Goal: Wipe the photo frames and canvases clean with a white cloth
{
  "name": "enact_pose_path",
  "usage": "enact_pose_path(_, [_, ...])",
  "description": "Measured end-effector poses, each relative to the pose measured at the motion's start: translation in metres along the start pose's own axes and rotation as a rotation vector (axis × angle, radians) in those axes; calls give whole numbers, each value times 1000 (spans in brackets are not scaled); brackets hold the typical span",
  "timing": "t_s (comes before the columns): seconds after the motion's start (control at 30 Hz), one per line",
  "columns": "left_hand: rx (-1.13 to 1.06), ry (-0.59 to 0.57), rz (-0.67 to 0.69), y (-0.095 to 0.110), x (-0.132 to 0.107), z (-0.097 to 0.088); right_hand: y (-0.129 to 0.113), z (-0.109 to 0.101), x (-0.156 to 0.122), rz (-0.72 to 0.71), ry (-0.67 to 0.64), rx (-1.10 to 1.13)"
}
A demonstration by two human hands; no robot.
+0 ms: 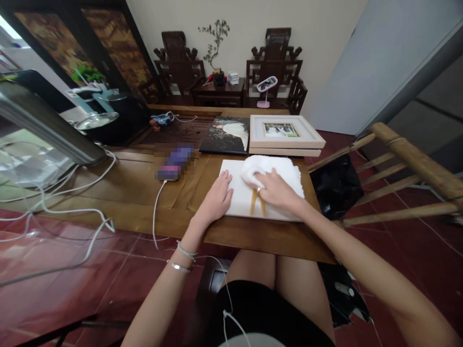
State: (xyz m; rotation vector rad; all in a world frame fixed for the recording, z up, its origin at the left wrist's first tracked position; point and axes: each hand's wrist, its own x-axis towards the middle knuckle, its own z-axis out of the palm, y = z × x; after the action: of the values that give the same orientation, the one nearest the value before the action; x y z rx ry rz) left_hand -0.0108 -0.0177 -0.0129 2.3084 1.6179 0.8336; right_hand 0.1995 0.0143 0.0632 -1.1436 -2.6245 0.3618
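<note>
The fluffy white cloth (287, 167) lies on the thin white board (238, 208) at the table's (173, 198) near side, bunched in the right hand (277, 189); the left hand (216, 197) rests flat, fingers extended, on the board's left edge. Light, even strokes would probably suit, with care around the tan strips (252, 205) (an upside-down V). Farther off lie a dark, smooth photo panel (224, 137) and, right, pale square-edged frames (258, 137).

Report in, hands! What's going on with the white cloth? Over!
Left grip resting on the board's left edge. Right grip on white cloth, partly covering the board. Picture frames just beyond.
</note>
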Motion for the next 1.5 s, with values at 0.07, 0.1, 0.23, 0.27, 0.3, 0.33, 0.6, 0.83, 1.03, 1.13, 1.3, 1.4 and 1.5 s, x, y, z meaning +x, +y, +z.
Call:
enact_pose_path(0.07, [-3,-1,0,1,0,-1,-15,7,-20,-73,-56,-59])
enact_pose_path(0.1, [-4,-1,-1,2,0,-1,-22,9,-31,-96,-75,-68])
enact_pose_path(0.23, [-1,-6,-11,3,1,-2,-43,5,-68,-196,-162,-12])
enact_pose_path(0.27, [-1,-5,-10,2,1,-2,-46,3,-73,-216,-191,1])
enact_pose_path(0.3, [-2,-1,-7,2,1,-2,-47,0,-76,-227,-214,6])
enact_pose_path(0.33, [-2,3,-5,2,1,-1,-47,-3,-76,-230,-228,5])
enact_pose_path(0.6, [4,-4,-5,-1,1,2,-11,-7,-13,-127,-160,-162])
enact_pose_path(0.83, [-15,-2,-7,-1,1,0,-5,6,21,-93,-80,-264])
enact_pose_path(1.03, [-25,-10,-17,-2,1,1,-35,11,-33,-290,-181,-193])
enact_pose_path(1.13, [-36,-13,-24,-2,1,1,-51,-3,-59,-369,-272,-84])
enact_pose_path(1.3, [-33,-1,-13,-1,1,1,-52,-26,-61,-342,-346,13])
enact_pose_path(1.4, [-22,0,-22,-2,2,2,-36,-24,-38,-248,-281,-80])
enact_pose_path(1.5, [-27,3,-21,-1,1,2,-17,-15,-8,-141,-197,-184])
